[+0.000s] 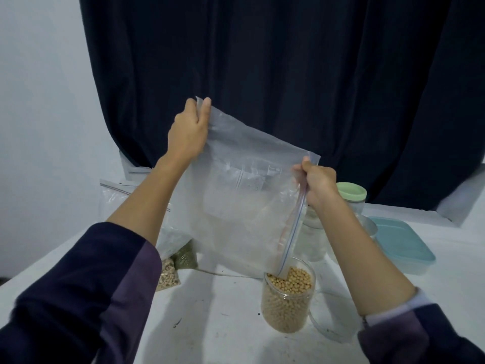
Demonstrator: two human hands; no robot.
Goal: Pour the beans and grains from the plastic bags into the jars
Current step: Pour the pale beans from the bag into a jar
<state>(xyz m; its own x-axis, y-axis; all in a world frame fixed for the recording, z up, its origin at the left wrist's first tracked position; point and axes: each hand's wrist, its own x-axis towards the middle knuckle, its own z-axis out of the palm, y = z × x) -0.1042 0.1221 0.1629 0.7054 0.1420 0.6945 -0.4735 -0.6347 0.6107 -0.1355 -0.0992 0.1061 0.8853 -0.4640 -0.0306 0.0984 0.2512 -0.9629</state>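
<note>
no readable text, faint label patch on plastic bag illegible

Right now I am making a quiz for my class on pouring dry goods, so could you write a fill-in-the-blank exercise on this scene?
1. The clear zip-top plastic bag is pinched at its upper corners by ____ hands.
2. The bag's lowest corner dips into the open clear plastic jar, which is nearly full of pale ____.
3. The clear jar behind the right hand has a pale ____ lid.
4. The left hand is held ____ than the right hand.

Missing words: both; beans; green; higher
</note>
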